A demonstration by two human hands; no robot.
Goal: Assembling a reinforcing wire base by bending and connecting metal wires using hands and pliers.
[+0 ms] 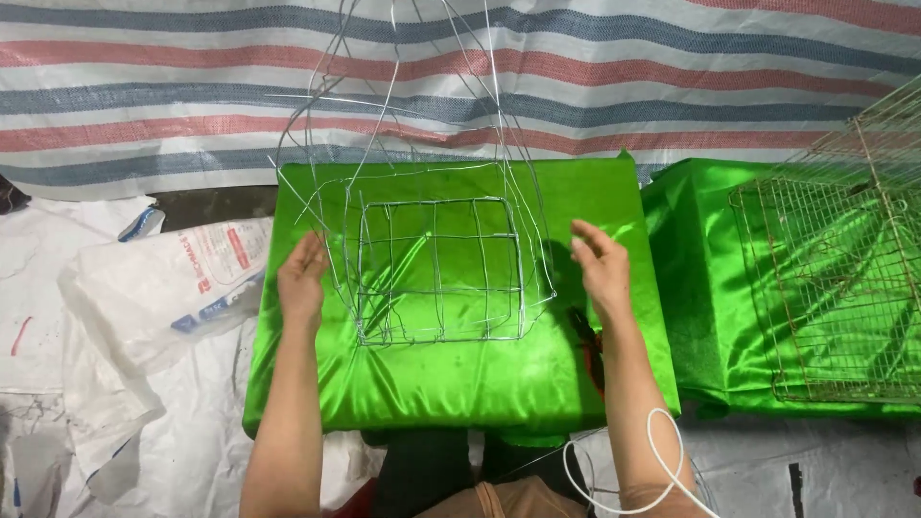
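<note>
The left hand (303, 278) stands open on its edge, fingers straight and together, pressed flat against the left side of a silver wire frame (436, 269); it grips nothing. The right hand (602, 269) is open too, fingers slightly spread, and hovers just beside the right side of the frame, apart from the wire as far as can be told, with nothing in it.

The wire frame stands upright in the middle of a worktop covered with shiny green cloth (451, 379). Its base is a square grid of thin wire lying on the cloth, and long curved wires rise from it and run out of the top of the view.

A small dark tool with red on it (587, 336) lies on the green cloth close under the right wrist; its kind cannot be told. A white cord (662, 451) loops around the right forearm.

To the right, a second green-covered block (700, 288) carries a rusty wire mesh cage (844, 278). To the left, a white plastic sack (163, 283) lies on white sheeting on the floor. Behind everything hangs a woven tarp striped in red, blue and white (624, 77).
</note>
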